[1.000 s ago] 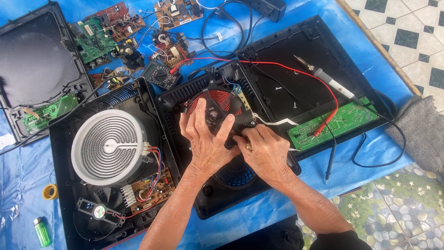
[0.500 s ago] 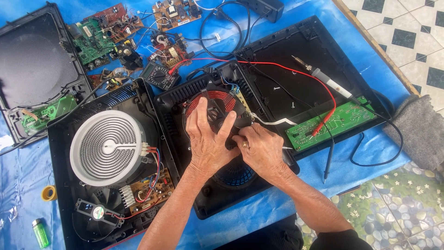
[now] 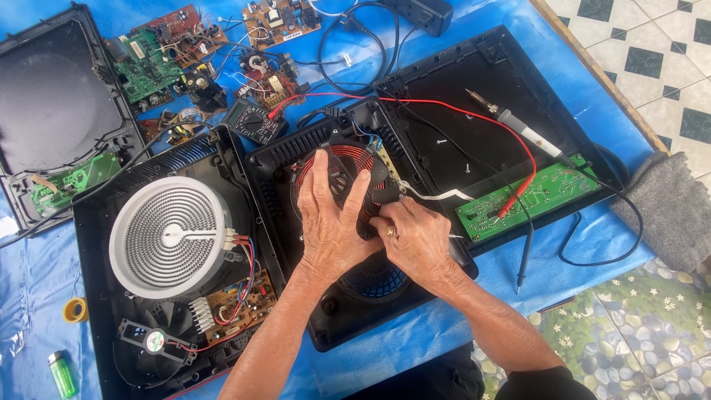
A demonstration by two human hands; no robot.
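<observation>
An opened black induction cooker base (image 3: pixel 296 159) lies in the middle on blue sheeting, with a red copper coil (image 3: pixel 354 157) inside. My left hand (image 3: pixel 335 222) lies flat on the coil, fingers spread and pointing away from me. Beside it, my right hand (image 3: pixel 415 241), with a ring on one finger, is curled at the coil's right edge, fingertips pinching something small that I cannot make out. A thin metal tip sticks out to the right of that hand. A fan grille (image 3: pixel 378 281) shows just below both hands.
A second open cooker with a white spiral heater (image 3: pixel 169 235) and fan sits left. A black lid (image 3: pixel 489 96) at right holds a green circuit board (image 3: pixel 533 198), soldering iron (image 3: pixel 518 127) and red lead. Multimeter (image 3: pixel 255 122), loose boards (image 3: pixel 152 63), tape roll (image 3: pixel 75 310), green lighter (image 3: pixel 62 374), grey cloth (image 3: pixel 670 211).
My left hand has slid slightly up over the coil. The right hand stays curled at the coil's right edge; the view has shifted a little.
</observation>
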